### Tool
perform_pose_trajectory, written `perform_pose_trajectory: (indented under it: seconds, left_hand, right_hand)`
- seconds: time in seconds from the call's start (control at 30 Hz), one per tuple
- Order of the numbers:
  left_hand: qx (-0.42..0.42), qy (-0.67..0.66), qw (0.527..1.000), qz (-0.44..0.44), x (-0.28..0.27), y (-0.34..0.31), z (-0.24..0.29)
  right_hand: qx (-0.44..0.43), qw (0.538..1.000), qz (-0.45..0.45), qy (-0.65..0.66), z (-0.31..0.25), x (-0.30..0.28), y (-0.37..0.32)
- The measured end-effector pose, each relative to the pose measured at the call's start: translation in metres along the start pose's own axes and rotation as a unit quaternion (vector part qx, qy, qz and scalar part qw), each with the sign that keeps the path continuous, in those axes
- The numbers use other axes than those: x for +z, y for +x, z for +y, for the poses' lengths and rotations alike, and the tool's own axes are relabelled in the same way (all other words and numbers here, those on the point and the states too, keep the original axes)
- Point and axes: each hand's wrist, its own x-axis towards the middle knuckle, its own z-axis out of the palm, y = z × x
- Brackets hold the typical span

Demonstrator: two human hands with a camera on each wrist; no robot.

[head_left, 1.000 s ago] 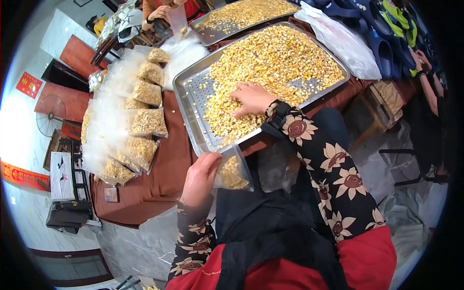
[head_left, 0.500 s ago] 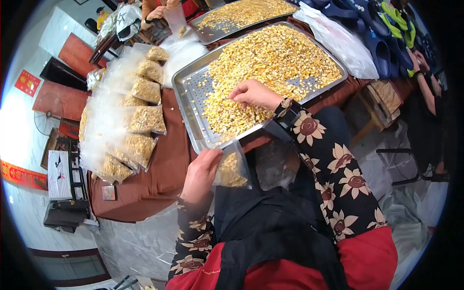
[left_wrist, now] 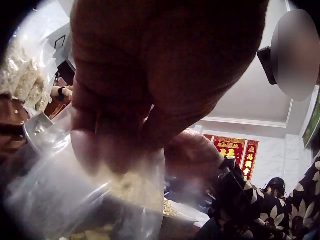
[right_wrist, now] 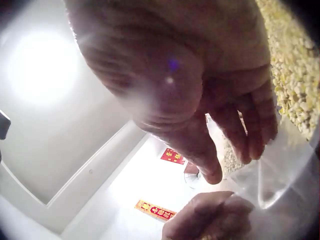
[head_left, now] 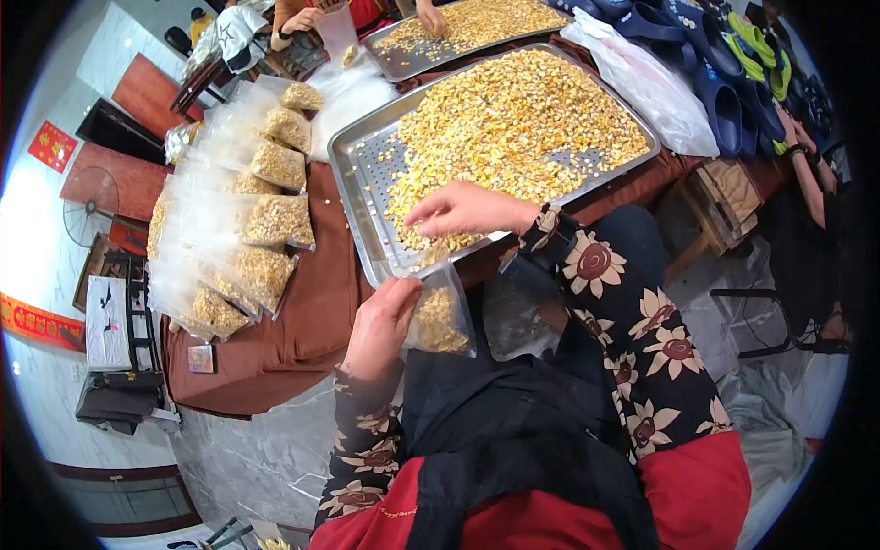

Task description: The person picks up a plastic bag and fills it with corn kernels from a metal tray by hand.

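My left hand (head_left: 380, 321) pinches the upper edge of a clear plastic bag (head_left: 440, 321), partly filled with yellow corn kernels, in front of the metal tray's near corner. In the left wrist view the bag (left_wrist: 75, 185) hangs below the fingers. My right hand (head_left: 472, 206) is over the front of the perforated tray (head_left: 362, 220), just above the bag's mouth. Its fingers (right_wrist: 235, 130) are extended and slightly spread toward the bag in the right wrist view. Loose corn kernels (head_left: 513, 110) are heaped across the tray.
Several filled bags (head_left: 275, 220) lie in rows on the brown cloth (head_left: 321, 275) to the left. Beyond are flat plastic bags (head_left: 344, 110) and a second tray (head_left: 394, 64), with another person's hand (head_left: 431, 18) in its corn. Dark blue clogs (head_left: 720, 110) and a white plastic sheet (head_left: 642, 87) are at right.
My right hand has lifted from the corn, its fingers first curling together, then shifted left toward the bag and straightened. The left hand keeps its hold. Another person's hand has appeared over the far tray.
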Motion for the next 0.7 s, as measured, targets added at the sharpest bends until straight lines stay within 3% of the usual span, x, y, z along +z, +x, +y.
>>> perform_pose_trajectory:
  seconds: [0.07,0.1,0.17,0.27,0.43,0.6,0.7]
  left_hand:
    - [0.003,0.006,1.000,0.000,0.001,0.000,-0.002]
    - [0.005,0.012,1.000,0.001,0.001,0.000,-0.002]
    - [0.004,0.013,1.000,0.000,0.001,-0.001,-0.002]
    - [0.003,0.009,1.000,-0.001,0.001,0.000,0.000]
    - [0.002,0.005,1.000,0.001,0.001,0.000,0.000]
    - [0.003,0.003,1.000,0.000,-0.002,-0.001,0.002]
    - [0.006,-0.001,1.000,0.004,-0.002,-0.002,0.002]
  right_hand:
    - [0.008,0.956,0.160,-0.244,0.033,-0.014,0.000]
    - [0.007,0.956,0.162,-0.245,0.040,-0.016,-0.003]
    - [0.120,0.857,0.228,-0.447,0.054,-0.019,-0.009]
    - [0.167,0.872,0.165,-0.429,0.054,-0.023,-0.011]
    - [0.094,0.868,0.171,-0.457,0.063,-0.020,-0.009]
    - [0.016,0.874,0.315,-0.369,0.075,-0.028,-0.005]
    - [0.066,0.901,0.322,-0.283,0.067,-0.037,-0.008]
